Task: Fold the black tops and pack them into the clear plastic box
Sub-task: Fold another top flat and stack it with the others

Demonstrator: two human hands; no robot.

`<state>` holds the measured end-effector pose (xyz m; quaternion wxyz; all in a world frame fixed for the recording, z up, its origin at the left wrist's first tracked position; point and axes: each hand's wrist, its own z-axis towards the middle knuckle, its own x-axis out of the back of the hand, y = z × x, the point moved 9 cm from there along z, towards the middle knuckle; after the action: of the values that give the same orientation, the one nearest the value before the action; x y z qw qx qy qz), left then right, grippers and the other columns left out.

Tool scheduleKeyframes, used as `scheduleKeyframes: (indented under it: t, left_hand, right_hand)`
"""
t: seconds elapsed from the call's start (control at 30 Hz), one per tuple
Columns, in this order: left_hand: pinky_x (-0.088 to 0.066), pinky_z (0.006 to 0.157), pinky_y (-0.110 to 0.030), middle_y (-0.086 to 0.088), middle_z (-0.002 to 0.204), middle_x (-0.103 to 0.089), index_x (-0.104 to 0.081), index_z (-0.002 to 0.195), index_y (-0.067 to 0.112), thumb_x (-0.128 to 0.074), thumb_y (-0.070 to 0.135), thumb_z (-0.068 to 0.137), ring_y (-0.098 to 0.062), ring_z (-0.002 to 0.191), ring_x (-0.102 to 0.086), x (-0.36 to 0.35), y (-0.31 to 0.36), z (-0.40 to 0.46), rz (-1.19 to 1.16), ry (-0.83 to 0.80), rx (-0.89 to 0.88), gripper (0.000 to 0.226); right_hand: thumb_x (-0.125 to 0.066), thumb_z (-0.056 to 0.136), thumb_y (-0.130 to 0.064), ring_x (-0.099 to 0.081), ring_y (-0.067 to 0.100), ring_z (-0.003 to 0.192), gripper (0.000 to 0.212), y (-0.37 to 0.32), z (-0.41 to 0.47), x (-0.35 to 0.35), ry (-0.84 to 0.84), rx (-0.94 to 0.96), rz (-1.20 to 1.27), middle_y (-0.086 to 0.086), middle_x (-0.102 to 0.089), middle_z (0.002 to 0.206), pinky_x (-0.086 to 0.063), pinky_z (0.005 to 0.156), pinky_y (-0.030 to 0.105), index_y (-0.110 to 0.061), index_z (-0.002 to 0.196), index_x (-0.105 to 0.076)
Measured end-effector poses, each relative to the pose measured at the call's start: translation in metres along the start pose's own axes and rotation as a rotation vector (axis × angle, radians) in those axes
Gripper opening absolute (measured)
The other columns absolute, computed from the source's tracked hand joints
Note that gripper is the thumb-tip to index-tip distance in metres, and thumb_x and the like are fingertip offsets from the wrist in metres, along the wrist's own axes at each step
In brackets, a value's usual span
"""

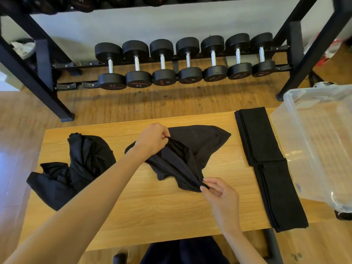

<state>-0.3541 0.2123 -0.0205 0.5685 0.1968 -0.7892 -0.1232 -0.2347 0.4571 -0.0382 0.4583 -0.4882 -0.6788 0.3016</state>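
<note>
My left hand (152, 139) reaches out over the middle of the wooden table (144, 212), fingers curled and bunching a fold of the black top (182, 159) near its far edge, while my right hand (221, 195) sits closer to me and pinches the near corner of the same top between thumb and fingertips. The cloth is pulled into a ridge between the two grips and lies crumpled rather than flat, with one rounded part spread toward the far right and a loose flap on the table below my left wrist. To my left a second black top (76, 168) lies in a rumpled heap on the table, well apart from the one I am holding, with its lower edge hanging at the table's left side. To my right, two folded black tops (266, 164) lie end to end in a long narrow strip along the table's right edge, the nearer one reaching past the front edge. Just beside them stands the clear plastic box (312, 141), tilted toward the table, and I cannot tell whether anything black lies inside it. Beyond the table, on the wooden floor, a black rack (45, 73) carries a row of dumbbells (188, 61) on its low rail
</note>
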Motion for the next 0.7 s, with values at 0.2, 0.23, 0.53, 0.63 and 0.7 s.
scheduleKeyframes:
  t: [0.2,0.23,0.53,0.63,0.7]
  left_hand:
    - [-0.048,0.073,-0.029,0.003,0.09,-0.064,-0.075,0.1,0.016,-0.06,0.008,0.09,-0.015,0.086,-0.059,0.062,-0.003,-0.023,-0.025,0.172,0.02,0.02]
    - [-0.047,0.073,-0.028,0.005,0.086,-0.063,-0.075,0.098,0.017,-0.06,0.009,0.089,-0.013,0.083,-0.057,0.073,-0.002,-0.028,-0.031,0.205,0.025,0.019]
    - [-0.034,0.063,-0.006,0.007,0.074,-0.064,-0.075,0.099,0.018,-0.06,0.011,0.09,-0.001,0.068,-0.055,0.168,0.022,-0.08,-0.1,0.48,-0.014,0.02]
    - [-0.036,0.068,-0.005,0.003,0.074,-0.067,-0.076,0.099,0.016,-0.06,0.011,0.091,-0.006,0.073,-0.06,0.193,0.029,-0.097,-0.167,0.533,-0.013,0.018]
    - [-0.049,0.073,-0.017,0.002,0.074,-0.069,-0.076,0.094,0.015,-0.06,0.012,0.089,-0.01,0.076,-0.065,0.206,0.033,-0.107,-0.23,0.559,-0.023,0.017]
  right_hand:
    - [-0.074,0.083,-0.004,-0.065,-0.007,0.091,0.023,-0.026,-0.007,0.009,0.043,0.108,0.063,-0.011,-0.072,0.094,-0.05,0.082,0.009,-0.02,0.099,-0.072]
    - [-0.073,0.083,-0.003,-0.066,-0.006,0.092,0.022,-0.032,-0.008,0.011,0.051,0.128,0.081,-0.011,-0.072,0.095,-0.05,0.083,0.009,-0.018,0.099,-0.072]
    - [-0.07,0.085,-0.002,-0.065,-0.007,0.095,0.025,-0.108,-0.008,0.029,0.115,0.395,0.085,-0.014,-0.07,0.098,-0.05,0.084,0.008,-0.018,0.104,-0.071]
    - [-0.07,0.086,-0.003,-0.063,-0.01,0.096,0.027,-0.133,-0.007,0.039,0.157,0.474,0.052,-0.014,-0.068,0.097,-0.047,0.081,0.004,-0.018,0.108,-0.069]
    - [-0.07,0.086,-0.002,-0.063,-0.009,0.097,0.029,-0.149,-0.007,0.047,0.191,0.519,0.046,-0.01,-0.07,0.098,-0.047,0.082,0.004,-0.013,0.112,-0.071]
